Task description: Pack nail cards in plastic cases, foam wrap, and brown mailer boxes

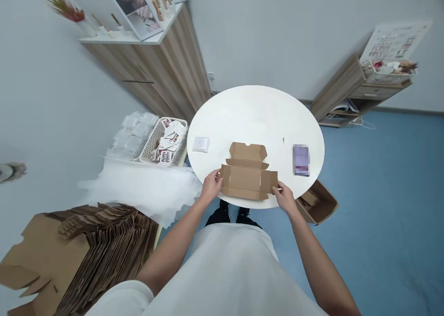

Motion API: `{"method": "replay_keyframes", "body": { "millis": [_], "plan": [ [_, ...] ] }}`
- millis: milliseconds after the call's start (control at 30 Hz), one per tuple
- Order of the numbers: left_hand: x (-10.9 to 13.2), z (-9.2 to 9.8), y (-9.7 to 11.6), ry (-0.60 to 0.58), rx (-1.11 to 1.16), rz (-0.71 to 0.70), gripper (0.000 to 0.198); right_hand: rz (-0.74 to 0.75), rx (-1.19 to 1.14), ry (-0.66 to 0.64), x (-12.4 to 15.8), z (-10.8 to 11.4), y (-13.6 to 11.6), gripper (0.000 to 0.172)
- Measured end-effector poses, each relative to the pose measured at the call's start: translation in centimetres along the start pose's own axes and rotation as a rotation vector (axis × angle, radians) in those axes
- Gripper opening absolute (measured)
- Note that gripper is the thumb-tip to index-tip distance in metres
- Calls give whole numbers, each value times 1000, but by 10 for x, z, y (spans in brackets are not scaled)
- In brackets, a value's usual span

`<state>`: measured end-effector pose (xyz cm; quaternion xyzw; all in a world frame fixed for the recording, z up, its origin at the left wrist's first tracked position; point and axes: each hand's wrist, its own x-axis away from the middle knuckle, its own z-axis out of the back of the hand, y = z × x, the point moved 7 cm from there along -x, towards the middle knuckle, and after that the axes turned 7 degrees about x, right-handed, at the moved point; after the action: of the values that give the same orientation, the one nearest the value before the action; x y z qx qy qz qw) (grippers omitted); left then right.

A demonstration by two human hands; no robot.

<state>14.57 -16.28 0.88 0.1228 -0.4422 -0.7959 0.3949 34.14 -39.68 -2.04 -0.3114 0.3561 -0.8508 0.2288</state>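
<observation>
A brown cardboard box blank point(245, 177) lies unfolded at the near edge of the round white table point(258, 114), its lid panel pointing away from me. My left hand point(211, 185) pinches the flap on its left side. On the opposite side, my right hand point(284, 196) grips the right flap between thumb and fingers. Several side flaps are bent partly up along their creases. Left of the blank is a small clear plastic packet point(201, 144). To the right rests a purple rectangular item point(301, 160), blurred by pixels.
Flattened cardboard blanks point(114, 246) are stacked at lower left. Beside the table stand a white basket point(147, 142) of printed cards, clear plastic boxes point(133, 133) and white sheeting point(149, 182). An open carton point(321, 205) sits on the floor at right. Wooden cabinets point(183, 57) line the wall.
</observation>
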Motion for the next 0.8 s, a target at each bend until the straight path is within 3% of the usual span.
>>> {"method": "replay_keyframes", "body": {
  "millis": [167, 433, 533, 633, 700, 800],
  "plan": [
    [-22, -11, -18, -26, 67, 74, 37, -51, 63, 59, -10, -8, 13, 40],
    [-52, -28, -46, -163, 142, 121, 33, -173, 132, 156, -20, -16, 24, 44],
    [-52, -22, -41, -107, 32, 35, 43, -224, 183, 206, -21, -14, 27, 49],
    [-39, -16, -16, -46, -178, -198, 57, -212, 294, 320, -25, -1, 20, 60],
    [-26, -31, 1, -199, -287, -353, 59, -153, 346, 357, -35, 7, 8, 61],
    [-10, -63, 11, -487, -427, -433, 65, -62, 346, 259, -63, 10, -11, 58]
  ]
}}
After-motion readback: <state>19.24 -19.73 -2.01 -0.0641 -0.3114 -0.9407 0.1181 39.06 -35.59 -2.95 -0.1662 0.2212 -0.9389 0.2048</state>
